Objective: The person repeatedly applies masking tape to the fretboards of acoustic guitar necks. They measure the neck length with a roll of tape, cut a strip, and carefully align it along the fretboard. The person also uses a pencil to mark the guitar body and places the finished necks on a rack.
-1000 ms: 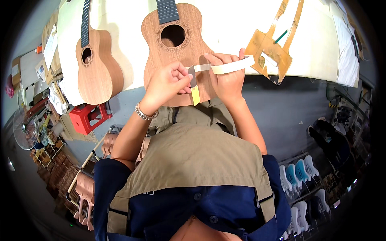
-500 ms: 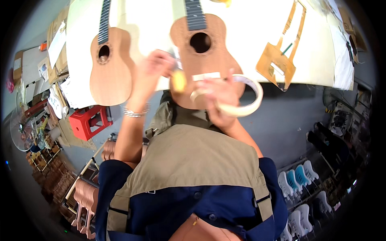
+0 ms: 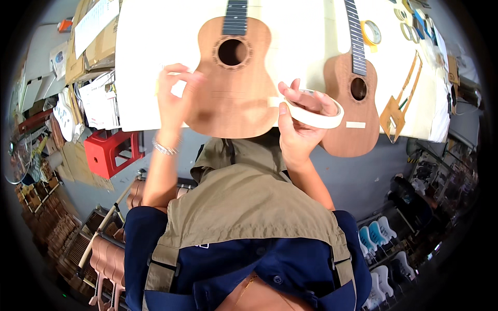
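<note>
The right hand [image 3: 296, 124] is gripping a roll of masking tape [image 3: 315, 110], fingers curled round its ring, just right of the unstrung ukulele body [image 3: 234, 83] lying on the white worktable [image 3: 145, 62]. The left hand [image 3: 174, 96] is hovering blurred at that ukulele's left edge, fingertips pinched together; what they are pinching, I cannot tell. A second ukulele [image 3: 353, 98] is lying further right.

White worktable [image 3: 155, 62] — grey floor [image 3: 358, 181]
</note>
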Action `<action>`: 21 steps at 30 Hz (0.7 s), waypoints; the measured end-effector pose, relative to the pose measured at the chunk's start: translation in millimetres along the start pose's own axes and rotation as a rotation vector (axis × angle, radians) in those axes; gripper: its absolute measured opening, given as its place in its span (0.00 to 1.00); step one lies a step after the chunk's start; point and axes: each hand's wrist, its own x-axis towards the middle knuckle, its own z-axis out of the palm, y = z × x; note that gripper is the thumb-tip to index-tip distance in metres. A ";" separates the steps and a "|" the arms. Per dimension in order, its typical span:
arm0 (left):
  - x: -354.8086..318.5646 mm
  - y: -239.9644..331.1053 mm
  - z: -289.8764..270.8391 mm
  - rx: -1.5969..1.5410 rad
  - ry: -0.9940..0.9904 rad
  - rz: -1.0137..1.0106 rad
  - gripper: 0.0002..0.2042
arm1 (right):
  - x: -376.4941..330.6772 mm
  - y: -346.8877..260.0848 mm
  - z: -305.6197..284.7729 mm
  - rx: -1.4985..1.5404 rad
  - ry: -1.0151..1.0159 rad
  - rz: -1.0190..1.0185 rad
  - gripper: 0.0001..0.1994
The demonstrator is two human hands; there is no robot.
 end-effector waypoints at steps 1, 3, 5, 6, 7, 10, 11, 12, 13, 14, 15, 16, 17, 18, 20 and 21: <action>-7.7 35.1 6.7 -0.166 -0.117 -0.090 0.01 | -1.1 2.3 7.7 -0.031 -0.018 -0.017 0.28; -14.1 70.1 14.4 -0.308 -0.241 -0.155 0.02 | -3.1 1.9 21.5 -0.058 -0.049 -0.029 0.28; -20.7 70.4 23.4 -0.379 -0.206 -0.265 0.04 | -7.5 3.9 30.1 -0.055 -0.073 -0.040 0.29; -24.7 67.2 24.8 -0.414 -0.186 -0.320 0.05 | -11.9 3.9 37.6 0.019 -0.042 -0.006 0.24; -28.8 62.3 23.4 -0.463 -0.206 -0.351 0.05 | -16.1 -0.6 39.0 0.275 -0.026 0.129 0.21; -38.6 45.1 10.4 -0.537 -0.243 -0.385 0.05 | -22.0 -11.9 27.8 1.127 0.040 0.472 0.15; -39.4 36.6 3.6 -0.438 -0.207 -0.386 0.05 | -23.3 -10.6 19.2 0.977 0.107 0.433 0.16; -38.9 26.0 -3.7 -0.339 -0.170 -0.387 0.04 | -20.0 -2.0 7.9 0.420 0.071 0.258 0.14; -37.7 13.6 -10.5 -0.240 -0.138 -0.375 0.04 | -17.0 2.3 -7.0 -0.198 0.221 0.138 0.12; -34.2 -13.3 -21.6 -0.061 -0.062 -0.314 0.04 | -9.2 12.1 -42.7 -0.723 0.199 -0.136 0.14; -34.0 -34.8 -29.1 0.121 0.017 -0.249 0.04 | -1.9 11.8 -57.0 -0.744 0.251 -0.093 0.14; -32.4 -33.8 -30.0 0.144 -0.018 -0.230 0.04 | 4.9 8.7 -60.2 -0.773 0.305 -0.053 0.15; -28.3 -30.2 -32.9 0.167 -0.054 -0.209 0.04 | 6.8 6.3 -56.7 -0.583 0.317 0.037 0.16; -23.8 -25.4 -35.8 0.190 -0.091 -0.188 0.04 | 8.2 3.6 -50.0 -0.392 0.330 0.125 0.17; -18.5 5.2 -25.2 0.029 -0.163 -0.265 0.05 | 5.5 0.1 -40.5 0.165 0.265 0.234 0.19; -19.3 18.3 -16.7 -0.053 -0.191 -0.307 0.05 | 3.3 1.4 -32.0 0.404 0.260 0.276 0.20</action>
